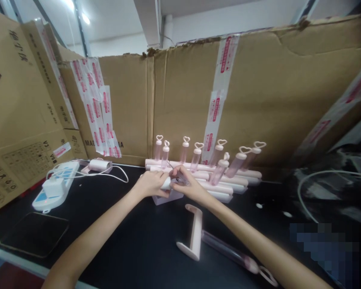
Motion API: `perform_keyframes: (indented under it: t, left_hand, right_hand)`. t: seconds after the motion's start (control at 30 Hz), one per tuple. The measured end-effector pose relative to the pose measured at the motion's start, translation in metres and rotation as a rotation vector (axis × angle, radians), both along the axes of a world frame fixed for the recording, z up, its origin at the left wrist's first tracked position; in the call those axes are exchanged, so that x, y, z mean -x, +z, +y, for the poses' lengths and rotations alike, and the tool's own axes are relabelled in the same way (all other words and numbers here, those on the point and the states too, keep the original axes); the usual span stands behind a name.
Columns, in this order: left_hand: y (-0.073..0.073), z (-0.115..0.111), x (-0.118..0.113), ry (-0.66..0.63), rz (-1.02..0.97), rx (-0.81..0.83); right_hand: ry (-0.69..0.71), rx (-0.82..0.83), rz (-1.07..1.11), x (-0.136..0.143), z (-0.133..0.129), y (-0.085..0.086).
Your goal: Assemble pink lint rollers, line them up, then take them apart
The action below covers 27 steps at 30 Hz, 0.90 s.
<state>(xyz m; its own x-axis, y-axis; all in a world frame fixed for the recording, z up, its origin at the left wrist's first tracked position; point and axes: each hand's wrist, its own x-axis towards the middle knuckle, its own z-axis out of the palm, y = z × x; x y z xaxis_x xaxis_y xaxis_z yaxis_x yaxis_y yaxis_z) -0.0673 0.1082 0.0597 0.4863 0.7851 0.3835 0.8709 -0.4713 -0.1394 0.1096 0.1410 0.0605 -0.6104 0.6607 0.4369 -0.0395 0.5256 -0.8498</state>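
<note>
My left hand (pixel 152 184) is closed around a white rounded part (pixel 166 184) above the middle of the black table. Close against it, my right hand (pixel 188 185) has its fingers curled and pinched together; what they hold is too blurred to name. Under both hands sits a pale lilac box-like piece (pixel 168 198). Just behind them stand several translucent pink tubes (pixel 195 161) with heart-shaped loops on top, among pale pink bars lying side by side (pixel 222 188). Nearer me lies a pink C-shaped bracket (pixel 196 233) with a similar looped tube (pixel 225 247) beside it.
At the left are a power strip (pixel 67 176) with a white plug and cable, a small pink device (pixel 100 165) and a dark phone-like slab (pixel 34 234). Taped cardboard (pixel 180 100) walls the back. Two small white bits (pixel 287 214) and a pale cable (pixel 301 188) are at right.
</note>
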Motion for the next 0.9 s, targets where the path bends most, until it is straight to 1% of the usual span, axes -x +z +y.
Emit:
perform_keyframes:
  t: [0.23,0.4,0.47,0.53,0.63,0.7,0.8,0.9]
  left_hand:
    - [-0.005,-0.004,0.004,-0.022,-0.061,0.034]
    - [-0.007,-0.005,0.005,-0.028,-0.206,0.077]
    - [-0.004,-0.005,0.009,-0.026,-0.308,0.09]
    - [0.001,-0.004,0.017,-0.013,-0.44,0.097]
    - [0.011,-0.002,0.028,0.009,-0.7,0.09]
    - [0.017,0.001,0.032,0.0,-0.901,0.08]
    - [0.021,0.005,0.026,-0.053,-1.161,0.106]
    - [0.017,0.006,0.013,-0.094,-1.314,0.167]
  right_hand:
    - [-0.02,-0.008,0.008,0.007,-0.006,-0.013]
    - [-0.05,-0.034,-0.004,0.008,-0.009,-0.013]
    - [-0.07,-0.061,-0.013,0.005,-0.008,-0.008]
    - [-0.091,-0.096,-0.028,-0.001,-0.006,0.002]
    - [-0.107,-0.137,-0.058,-0.011,-0.005,0.02]
    - [-0.114,-0.144,-0.059,-0.017,-0.005,0.031]
    - [-0.125,-0.118,0.001,-0.023,-0.006,0.042]
    - [-0.107,-0.076,0.076,-0.026,-0.009,0.048]
